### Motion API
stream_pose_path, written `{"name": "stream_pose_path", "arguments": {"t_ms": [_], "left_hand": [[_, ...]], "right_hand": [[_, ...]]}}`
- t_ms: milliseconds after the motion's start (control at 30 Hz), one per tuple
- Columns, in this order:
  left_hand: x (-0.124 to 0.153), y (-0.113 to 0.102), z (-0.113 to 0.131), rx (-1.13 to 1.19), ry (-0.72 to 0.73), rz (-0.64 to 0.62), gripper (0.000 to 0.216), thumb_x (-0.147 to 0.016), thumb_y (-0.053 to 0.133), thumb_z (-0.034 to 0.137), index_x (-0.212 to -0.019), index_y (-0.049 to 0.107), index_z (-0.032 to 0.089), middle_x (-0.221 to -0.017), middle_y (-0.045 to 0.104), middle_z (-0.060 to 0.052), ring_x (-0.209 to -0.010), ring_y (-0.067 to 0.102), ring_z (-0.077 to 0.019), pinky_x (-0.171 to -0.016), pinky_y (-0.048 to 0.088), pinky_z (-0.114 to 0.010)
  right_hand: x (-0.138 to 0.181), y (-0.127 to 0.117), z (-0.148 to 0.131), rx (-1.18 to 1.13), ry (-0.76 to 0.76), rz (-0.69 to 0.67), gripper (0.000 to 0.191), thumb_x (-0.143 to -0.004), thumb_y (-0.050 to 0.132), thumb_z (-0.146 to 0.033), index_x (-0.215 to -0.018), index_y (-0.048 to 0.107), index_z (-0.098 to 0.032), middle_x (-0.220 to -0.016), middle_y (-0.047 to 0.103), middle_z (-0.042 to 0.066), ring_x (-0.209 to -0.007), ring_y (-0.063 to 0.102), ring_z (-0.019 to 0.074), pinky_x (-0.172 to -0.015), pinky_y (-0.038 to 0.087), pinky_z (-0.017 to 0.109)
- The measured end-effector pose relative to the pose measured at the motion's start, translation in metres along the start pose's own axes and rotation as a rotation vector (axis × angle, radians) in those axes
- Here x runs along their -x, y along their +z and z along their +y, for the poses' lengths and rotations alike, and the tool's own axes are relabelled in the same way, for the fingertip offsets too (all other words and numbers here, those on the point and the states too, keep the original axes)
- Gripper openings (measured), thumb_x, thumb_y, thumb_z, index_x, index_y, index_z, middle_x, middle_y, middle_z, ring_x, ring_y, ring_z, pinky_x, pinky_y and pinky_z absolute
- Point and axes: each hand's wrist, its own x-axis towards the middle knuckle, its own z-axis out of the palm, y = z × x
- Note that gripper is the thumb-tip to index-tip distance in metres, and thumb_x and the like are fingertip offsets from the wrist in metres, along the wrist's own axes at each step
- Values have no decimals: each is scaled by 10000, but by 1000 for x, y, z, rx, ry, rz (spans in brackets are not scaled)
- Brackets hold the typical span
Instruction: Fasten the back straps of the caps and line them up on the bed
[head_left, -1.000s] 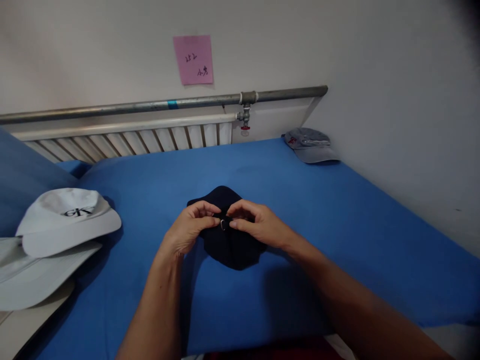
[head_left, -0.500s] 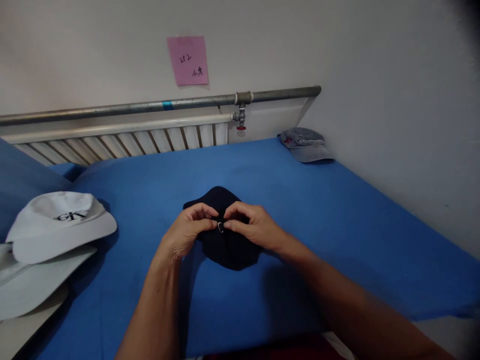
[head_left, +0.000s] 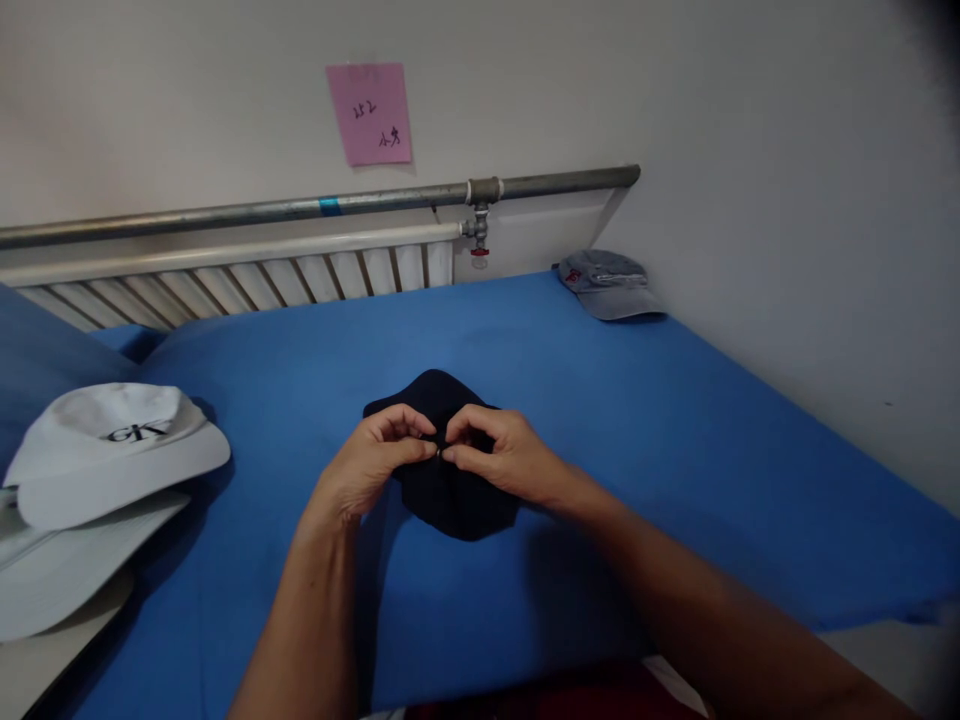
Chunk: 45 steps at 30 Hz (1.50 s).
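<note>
A black cap [head_left: 461, 505] lies on the blue-covered surface [head_left: 315, 370] in front of me. My left hand [head_left: 382, 450] pinches at the cap's middle with thumb and forefinger, from the left. From the right, my right hand [head_left: 502, 450] does the same, its fingertips almost meeting the left ones. Between the two thumbs only a sliver of a small metal buckle [head_left: 439, 453] shows; the fingers cover the rest of it and the strap about it.
Light-coloured caps lie stacked at the left, topped by a white cap [head_left: 112, 450] with black letters. A grey cap [head_left: 611, 285] rests at the far right corner. Behind are a radiator [head_left: 285, 280], a metal pipe [head_left: 247, 215] and a pink note [head_left: 369, 115].
The thumbs have closed in over the small metal buckle, which showed more plainly before. The black cap has stayed in place, and the view has shifted slightly.
</note>
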Motion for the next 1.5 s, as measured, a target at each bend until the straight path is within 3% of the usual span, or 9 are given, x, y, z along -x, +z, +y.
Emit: {"name": "stream_pose_path", "arguments": {"t_ms": [300,433,500,667,800,933,1133,1367,1500], "left_hand": [[5,-5,0,-25,17,-67,194,-640,768,158,-801,672,207,-632,528,51,-594,446,-67,-582,344,-207],[5,-10,-1,-20,32,-71,195,-654,769,168,-820,678,214,-713,541,30,-642,454,-77,-591,346,-213],[5,-12,-2,-28,36,-83,180,-677,755,176,-834,678,218,-743,553,22,-656,464,-80,-595,350,-216],[8,-13,1,-137,51,-114,143,-744,715,211,-878,669,231,-849,596,10,-764,520,-96,-692,398,-227],[13,-10,6,-231,86,-170,249,-730,710,181,-964,653,243,-1021,600,-4,-937,541,-143,-792,422,-262],[15,-7,7,-332,49,-209,157,-788,625,180,-940,653,212,-877,613,-3,-794,528,-125,-691,407,-254],[16,-4,9,-365,23,-260,105,-838,575,227,-913,636,186,-805,597,6,-727,496,-114,-651,381,-252],[17,6,10,-481,33,-255,242,-840,606,409,-859,636,169,-694,511,31,-641,419,-94,-581,337,-234],[17,6,10,-447,42,-344,253,-881,549,404,-869,648,172,-740,542,16,-693,457,-106,-627,367,-241]], "right_hand": [[0,-2,-5,-2,-3,14,54,-811,619,-242,-834,604,-195,-744,610,-26,-677,567,99,-646,458,235],[2,-17,-9,-67,48,-36,209,-761,662,-188,-967,630,-204,-887,667,0,-819,619,128,-760,492,275],[3,-22,-11,-56,87,-99,271,-742,660,-138,-1003,639,-207,-892,677,-4,-810,627,124,-744,495,262],[7,-28,-15,118,79,-167,135,-823,580,-164,-893,685,-214,-741,655,-26,-637,577,96,-573,429,217],[10,-33,-22,272,-4,-104,144,-850,563,-162,-900,689,-213,-815,680,-5,-710,600,118,-643,435,244],[12,-38,-25,320,-60,-109,188,-876,526,-149,-952,685,-216,-884,676,13,-782,607,133,-708,447,263],[12,-38,-27,230,-15,-119,161,-881,529,-160,-927,681,-185,-871,668,6,-776,599,108,-717,449,237],[11,-36,-26,97,83,-104,149,-844,575,-186,-942,688,-185,-833,669,-4,-721,591,103,-652,441,223],[10,-35,-24,-41,174,-133,130,-833,594,-222,-922,682,-184,-728,636,-20,-660,559,97,-600,422,211]]}}
